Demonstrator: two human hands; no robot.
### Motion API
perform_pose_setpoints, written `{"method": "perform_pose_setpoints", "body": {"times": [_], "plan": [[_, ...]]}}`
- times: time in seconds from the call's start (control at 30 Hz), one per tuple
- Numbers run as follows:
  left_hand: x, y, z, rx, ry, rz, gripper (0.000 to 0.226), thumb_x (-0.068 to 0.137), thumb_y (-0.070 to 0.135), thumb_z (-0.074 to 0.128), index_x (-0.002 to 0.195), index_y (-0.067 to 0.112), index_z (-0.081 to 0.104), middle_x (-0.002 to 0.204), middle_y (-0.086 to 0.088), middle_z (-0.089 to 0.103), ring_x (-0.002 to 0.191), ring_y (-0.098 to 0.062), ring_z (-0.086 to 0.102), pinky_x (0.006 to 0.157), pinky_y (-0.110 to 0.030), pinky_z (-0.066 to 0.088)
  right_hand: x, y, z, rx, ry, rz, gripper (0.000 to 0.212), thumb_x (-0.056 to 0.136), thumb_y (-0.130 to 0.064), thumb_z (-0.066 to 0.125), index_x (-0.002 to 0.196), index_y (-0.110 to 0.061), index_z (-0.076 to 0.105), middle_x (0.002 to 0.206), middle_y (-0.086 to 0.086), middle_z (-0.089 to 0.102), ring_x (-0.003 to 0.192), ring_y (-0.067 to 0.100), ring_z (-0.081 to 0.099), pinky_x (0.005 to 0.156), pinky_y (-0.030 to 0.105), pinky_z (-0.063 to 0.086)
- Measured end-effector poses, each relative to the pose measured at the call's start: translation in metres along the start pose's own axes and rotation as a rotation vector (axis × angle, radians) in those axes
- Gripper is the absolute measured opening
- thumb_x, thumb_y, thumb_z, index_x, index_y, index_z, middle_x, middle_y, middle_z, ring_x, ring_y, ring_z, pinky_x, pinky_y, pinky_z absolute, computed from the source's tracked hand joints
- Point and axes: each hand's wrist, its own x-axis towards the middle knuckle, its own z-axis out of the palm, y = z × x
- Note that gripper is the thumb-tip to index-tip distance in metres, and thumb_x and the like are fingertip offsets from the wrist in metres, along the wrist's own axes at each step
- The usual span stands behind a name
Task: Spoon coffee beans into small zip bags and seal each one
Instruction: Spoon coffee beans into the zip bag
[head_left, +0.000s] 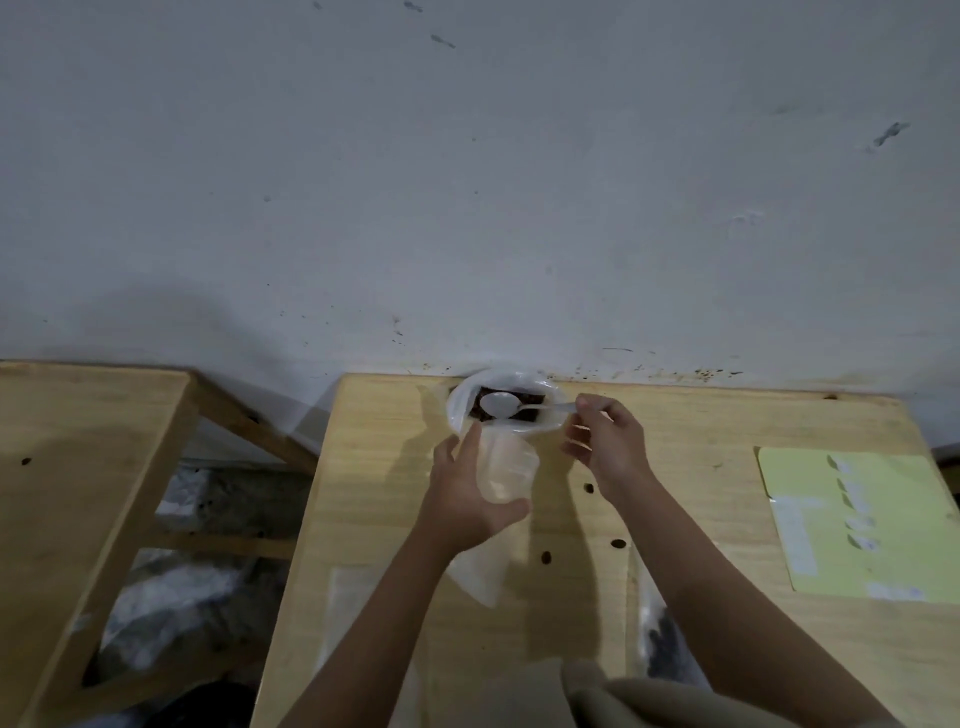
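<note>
Left hand (470, 493) of mine curls round a small clear plastic zip bag (503, 470), thumb underneath, holding it above the pale wooden bench (727, 519). Just beyond, dark coffee beans (530, 410) sit in a white plastic sack (460, 402). Right hand (605, 439) pinches a white plastic spoon (501, 404), its bowl over the beans.

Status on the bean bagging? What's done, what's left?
Done: one bag holding beans lies by the right forearm. In hand: left hand holds an empty-looking zip bag; right hand holds the spoon over the beans. Left: fill and seal this bag.
</note>
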Motion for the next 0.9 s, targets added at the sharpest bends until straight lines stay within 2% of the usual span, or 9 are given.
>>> {"method": "perform_pose_setpoints", "body": {"times": [0.1,0.2,0.3,0.43,0.53,0.67,0.8,0.9], "plan": [[0.009,0.004,-0.006,0.02,-0.011,0.009,0.123,0.059,0.052,0.077,0.151,0.021,0.001,0.142,0.009,0.006,0.132,-0.026,0.033,0.106,-0.038,0.039,-0.008,-0.008,0.012,-0.216,-0.133,-0.13,0.01,0.093,-0.019,0.056,0.098,-0.015,0.065,0.083,0.004,0.063,0.067,0.02,0.059,0.057,0.03,0.051],[0.009,0.007,-0.01,0.049,0.019,0.052,0.121,0.065,0.048,0.08,0.151,0.018,0.001,0.14,0.008,0.006,0.129,-0.024,0.035,0.103,-0.035,0.04,-0.008,-0.01,0.017,-0.327,-0.266,-0.214,0.017,0.094,-0.021,0.056,0.108,-0.015,0.062,0.087,0.003,0.066,0.066,0.019,0.061,0.057,0.029,0.051],[0.009,0.009,-0.008,0.074,0.031,0.095,0.121,0.065,0.048,0.08,0.151,0.017,0.001,0.137,0.006,0.008,0.123,-0.023,0.039,0.1,-0.034,0.043,-0.002,-0.01,0.02,-0.405,-0.322,-0.257,0.017,0.094,-0.022,0.054,0.108,-0.013,0.06,0.089,0.006,0.067,0.065,0.018,0.063,0.059,0.03,0.052],[0.007,0.012,-0.008,0.055,0.035,0.095,0.121,0.065,0.051,0.079,0.151,0.017,0.0,0.138,0.009,0.006,0.126,-0.023,0.036,0.1,-0.032,0.041,0.001,-0.014,0.024,-0.364,-0.219,-0.312,0.016,0.097,-0.018,0.05,0.092,-0.008,0.061,0.078,0.009,0.066,0.063,0.016,0.063,0.062,0.033,0.055],[0.006,0.016,-0.01,0.058,0.033,0.102,0.121,0.065,0.052,0.078,0.151,0.018,0.001,0.136,0.012,0.007,0.125,-0.022,0.036,0.1,-0.033,0.042,0.002,-0.018,0.02,-0.286,-0.156,-0.272,0.022,0.098,-0.018,0.047,0.083,-0.008,0.06,0.07,0.009,0.062,0.059,0.017,0.061,0.058,0.032,0.056],[0.004,0.023,-0.012,0.065,0.049,0.117,0.116,0.065,0.051,0.078,0.15,0.017,0.007,0.134,0.013,0.01,0.119,-0.022,0.041,0.094,-0.031,0.046,0.005,-0.012,0.02,-0.279,-0.113,-0.2,0.022,0.099,-0.016,0.045,0.085,-0.005,0.059,0.071,0.011,0.062,0.062,0.021,0.062,0.058,0.03,0.056],[0.0,0.031,-0.014,0.06,0.061,0.109,0.112,0.068,0.047,0.078,0.15,0.017,0.008,0.134,0.012,0.012,0.116,-0.019,0.041,0.092,-0.03,0.046,0.007,-0.001,0.029,-0.21,0.0,-0.22,0.017,0.097,-0.013,0.047,0.084,-0.011,0.058,0.072,0.009,0.064,0.067,0.021,0.064,0.067,0.036,0.057],[-0.002,0.035,-0.017,0.058,0.064,0.102,0.105,0.07,0.044,0.078,0.149,0.016,0.013,0.132,0.011,0.014,0.109,-0.014,0.04,0.086,-0.024,0.043,0.005,0.007,0.033,-0.171,-0.001,-0.252,0.012,0.097,-0.013,0.049,0.095,-0.011,0.061,0.078,0.01,0.067,0.075,0.022,0.067,0.069,0.034,0.056]]}}
